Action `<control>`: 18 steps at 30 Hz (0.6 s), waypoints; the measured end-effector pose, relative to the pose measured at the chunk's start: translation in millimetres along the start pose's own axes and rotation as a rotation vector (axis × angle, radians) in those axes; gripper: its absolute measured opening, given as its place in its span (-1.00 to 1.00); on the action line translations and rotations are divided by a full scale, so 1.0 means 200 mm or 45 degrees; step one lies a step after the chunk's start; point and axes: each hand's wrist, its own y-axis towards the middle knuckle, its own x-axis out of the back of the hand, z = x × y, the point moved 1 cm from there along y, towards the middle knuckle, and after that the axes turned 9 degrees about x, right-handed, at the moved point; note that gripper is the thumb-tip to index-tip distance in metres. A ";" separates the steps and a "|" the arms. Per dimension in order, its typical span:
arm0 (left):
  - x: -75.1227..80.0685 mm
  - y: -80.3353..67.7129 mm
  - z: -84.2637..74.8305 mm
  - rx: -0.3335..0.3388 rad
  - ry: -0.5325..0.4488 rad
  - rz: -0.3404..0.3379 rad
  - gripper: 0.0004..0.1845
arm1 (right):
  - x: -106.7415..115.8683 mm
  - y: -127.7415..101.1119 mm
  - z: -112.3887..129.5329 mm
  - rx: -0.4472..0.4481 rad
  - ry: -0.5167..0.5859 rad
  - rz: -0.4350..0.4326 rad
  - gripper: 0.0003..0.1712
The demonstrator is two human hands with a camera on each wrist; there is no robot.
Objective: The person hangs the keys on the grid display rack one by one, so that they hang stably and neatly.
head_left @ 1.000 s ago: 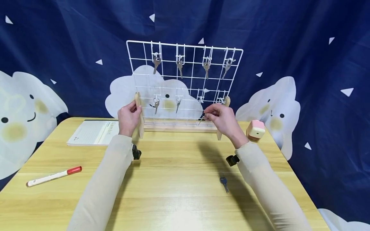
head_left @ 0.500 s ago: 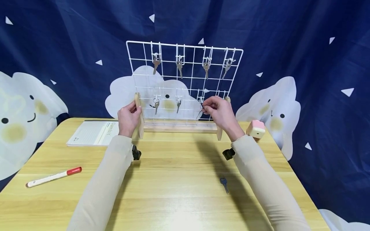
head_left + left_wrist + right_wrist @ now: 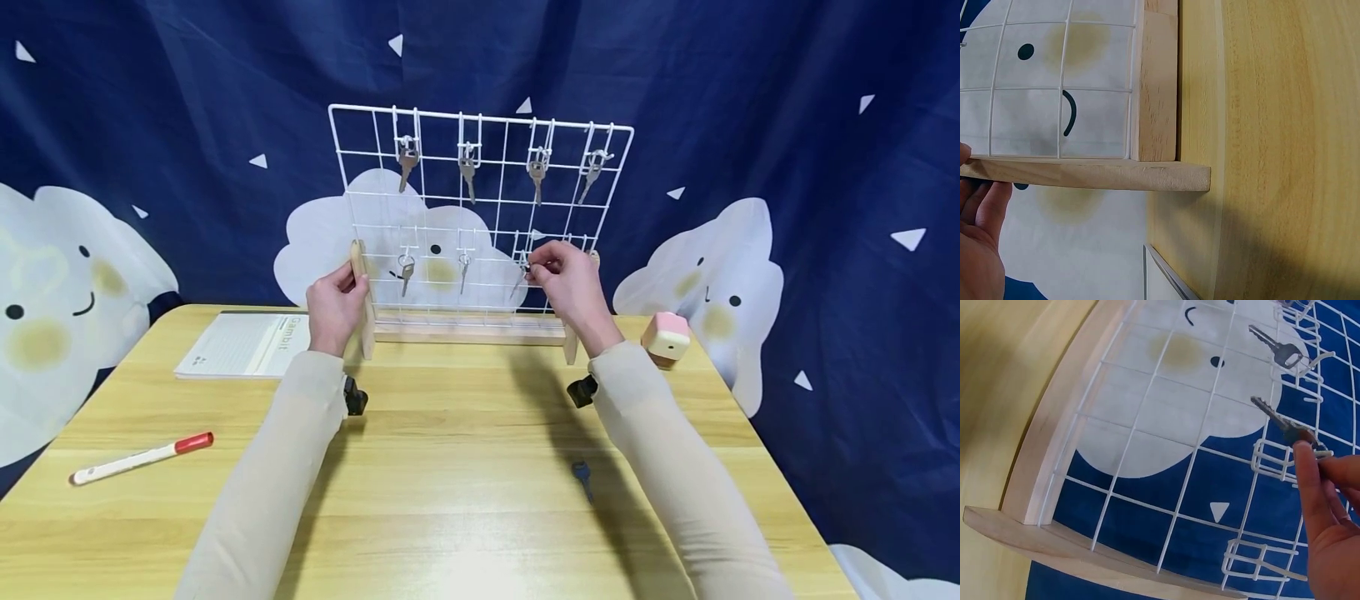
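Observation:
A white wire grid rack (image 3: 480,200) stands upright on a wooden base. My left hand (image 3: 336,307) grips its left wooden post (image 3: 1097,175), thumb on one side and fingers on the other. With thumb and forefinger, my right hand (image 3: 566,283) pinches a key (image 3: 1279,422) by its head, right at a white hook (image 3: 1272,456) in the lower row. Just left of it a hanging key (image 3: 1279,349) shows in the right wrist view. Several keys hang along the upper row, among them a brass-toned key (image 3: 537,173). A dark-headed key (image 3: 582,477) lies on the table below my right forearm.
A notepad (image 3: 240,343) lies behind my left forearm at the table's left. Nearer the front is a white marker with a red cap (image 3: 142,457). A small pink and cream block (image 3: 666,337) stands right of the rack. A bare hook (image 3: 1260,559) sits at the lower right.
My right hand has moved up and slightly left, bringing the pinched key from below the hook up to it. The left hand stays on the post.

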 end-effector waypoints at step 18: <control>0.00 0.00 -0.01 0.006 0.020 0.002 -0.57 | 0.01 -0.09 0.00 0.163 -0.318 -0.107 -0.88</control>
